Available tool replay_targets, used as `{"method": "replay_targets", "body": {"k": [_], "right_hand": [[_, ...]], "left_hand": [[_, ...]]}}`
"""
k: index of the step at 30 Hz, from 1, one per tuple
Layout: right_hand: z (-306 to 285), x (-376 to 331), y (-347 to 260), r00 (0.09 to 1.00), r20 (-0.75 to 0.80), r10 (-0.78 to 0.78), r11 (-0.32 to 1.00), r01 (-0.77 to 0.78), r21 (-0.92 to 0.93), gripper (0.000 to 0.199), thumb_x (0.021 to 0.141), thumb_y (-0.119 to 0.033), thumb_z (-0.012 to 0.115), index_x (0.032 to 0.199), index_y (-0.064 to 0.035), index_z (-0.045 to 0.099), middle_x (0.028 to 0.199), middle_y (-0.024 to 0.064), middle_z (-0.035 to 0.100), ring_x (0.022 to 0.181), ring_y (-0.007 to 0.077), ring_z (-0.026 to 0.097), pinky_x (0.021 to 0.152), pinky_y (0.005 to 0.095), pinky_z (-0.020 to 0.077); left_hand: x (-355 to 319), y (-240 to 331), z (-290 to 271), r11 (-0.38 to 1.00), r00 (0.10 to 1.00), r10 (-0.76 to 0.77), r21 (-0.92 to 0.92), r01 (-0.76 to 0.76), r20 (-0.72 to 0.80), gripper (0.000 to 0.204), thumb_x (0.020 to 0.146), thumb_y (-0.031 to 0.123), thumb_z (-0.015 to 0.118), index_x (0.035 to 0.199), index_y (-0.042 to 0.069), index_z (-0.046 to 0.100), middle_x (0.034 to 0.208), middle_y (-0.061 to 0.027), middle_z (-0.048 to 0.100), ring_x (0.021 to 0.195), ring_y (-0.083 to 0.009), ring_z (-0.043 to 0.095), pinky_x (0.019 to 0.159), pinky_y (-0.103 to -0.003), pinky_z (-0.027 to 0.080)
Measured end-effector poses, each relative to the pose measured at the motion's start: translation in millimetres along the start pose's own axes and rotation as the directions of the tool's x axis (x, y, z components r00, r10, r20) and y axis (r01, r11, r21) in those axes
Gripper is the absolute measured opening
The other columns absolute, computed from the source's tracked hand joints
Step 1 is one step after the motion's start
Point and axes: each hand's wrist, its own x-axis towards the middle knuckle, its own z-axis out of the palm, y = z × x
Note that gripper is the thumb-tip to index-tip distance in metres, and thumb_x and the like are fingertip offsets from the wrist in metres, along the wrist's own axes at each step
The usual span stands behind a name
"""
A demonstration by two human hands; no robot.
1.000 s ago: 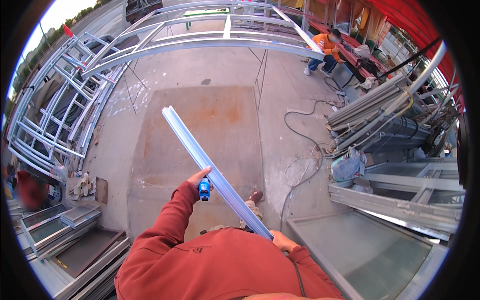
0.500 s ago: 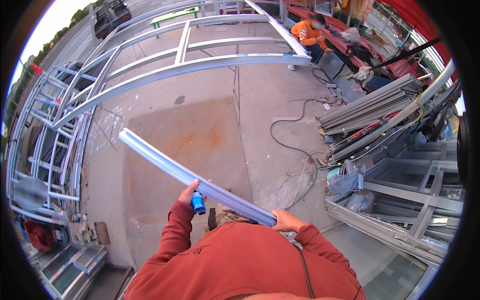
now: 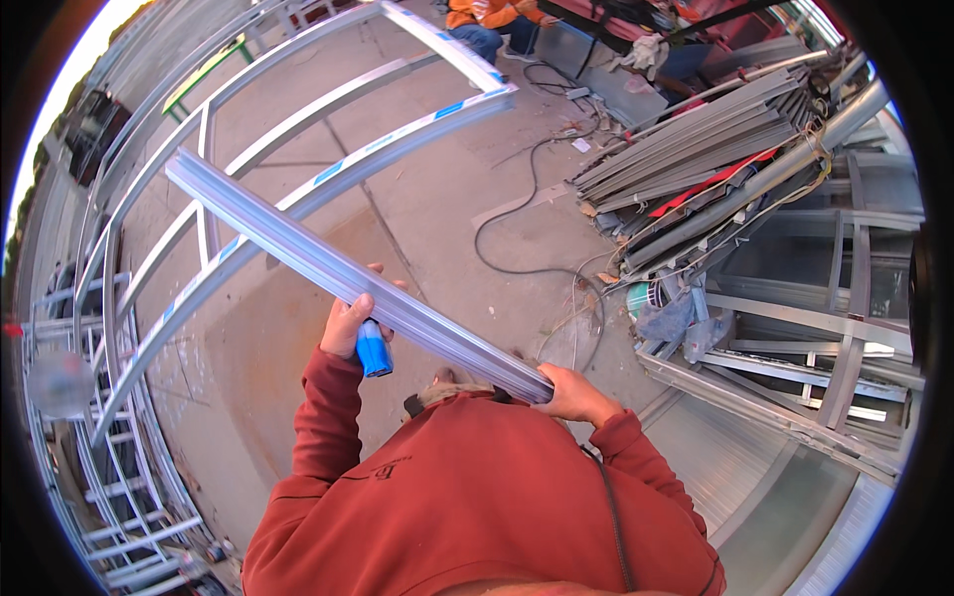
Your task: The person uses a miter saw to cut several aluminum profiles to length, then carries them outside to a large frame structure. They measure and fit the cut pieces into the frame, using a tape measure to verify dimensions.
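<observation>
A long, silvery aluminium profile (image 3: 288, 246) with ribbed sides runs slantwise in front of me, its far end up to the left. My left hand (image 3: 348, 323) is closed around its middle from the left. Below that palm a short blue object (image 3: 374, 350) sticks out with a dark end; it seems held in the same hand, and its kind is hidden. My right hand (image 3: 579, 395) grips the near end of the profile beside my body. Beyond, the profile's far end overlaps a large metal frame (image 3: 333, 182) in view; whether they touch I cannot tell.
A stack of grey metal strips (image 3: 686, 149) lies to the right, with window frames (image 3: 765, 318) nearer me. A black cable (image 3: 480, 238) snakes over the concrete floor. A person in orange (image 3: 487, 15) sits at the back. A metal rack (image 3: 129, 507) stands at the left.
The large frame is now nearer and lower in view, and the profile's far end has risen across it. Both hands keep hold of the profile. The view has shifted forward and rightward.
</observation>
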Motion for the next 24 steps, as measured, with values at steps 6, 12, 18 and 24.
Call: {"method": "replay_targets", "body": {"k": [6, 12, 18, 24], "right_hand": [[-114.0, 66.0, 37.7, 0.989, -0.123, 0.084, 0.996, -0.084, 0.007, 0.049, 0.067, -0.03, 0.079, 0.103, -0.0031, 0.058, 0.089, 0.0183, 0.067, 0.085, 0.0364, 0.065, 0.076, 0.0393, 0.051], [-236.4, 121.6, 83.1, 0.985, -0.164, 0.053, 0.993, -0.035, 0.114, 0.049, 0.067, -0.029, 0.079, 0.102, -0.0026, 0.058, 0.09, 0.0186, 0.066, 0.086, 0.0352, 0.065, 0.075, 0.0397, 0.0508], [-365.5, 185.9, 94.3, 0.991, -0.125, 0.056, 0.995, -0.045, 0.093, 0.049, 0.067, -0.029, 0.078, 0.101, -0.0012, 0.058, 0.089, 0.0189, 0.066, 0.085, 0.0364, 0.065, 0.075, 0.0394, 0.0507], [-483.6, 276.7, 92.1, 0.993, -0.088, 0.077, 0.997, -0.077, 0.004, 0.047, 0.067, -0.027, 0.078, 0.101, -0.0015, 0.058, 0.089, 0.0201, 0.067, 0.085, 0.0371, 0.066, 0.075, 0.0394, 0.0511]], "left_hand": [[166.2, -5.0, 81.7, 0.998, 0.991, -0.042, 0.052, 0.036, 0.126, 0.07, 0.085, 0.039, 0.073, 0.132, 0.0, 0.041, 0.116, -0.0238, 0.061, 0.062, -0.0167, 0.062, 0.055, -0.028, 0.053], [312.7, -25.0, 148.2, 0.989, 0.982, -0.106, 0.116, 0.088, 0.159, 0.065, 0.084, 0.045, 0.072, 0.122, -0.002, 0.049, 0.111, -0.0221, 0.063, 0.06, -0.0153, 0.062, 0.052, -0.027, 0.052], [438.5, -12.7, 200.6, 0.988, 0.985, -0.096, 0.132, 0.077, 0.143, 0.063, 0.087, 0.044, 0.069, 0.12, -0.007, 0.052, 0.088, -0.0152, 0.064, 0.057, -0.0139, 0.058, 0.051, -0.026, 0.047], [570.7, -9.7, 219.2, 0.996, 0.996, -0.084, 0.029, 0.083, 0.038, 0.081, 0.084, 0.039, 0.073, 0.14, -0.001, 0.03, 0.113, -0.0256, 0.06, 0.062, -0.0174, 0.062, 0.052, -0.027, 0.052]]}}
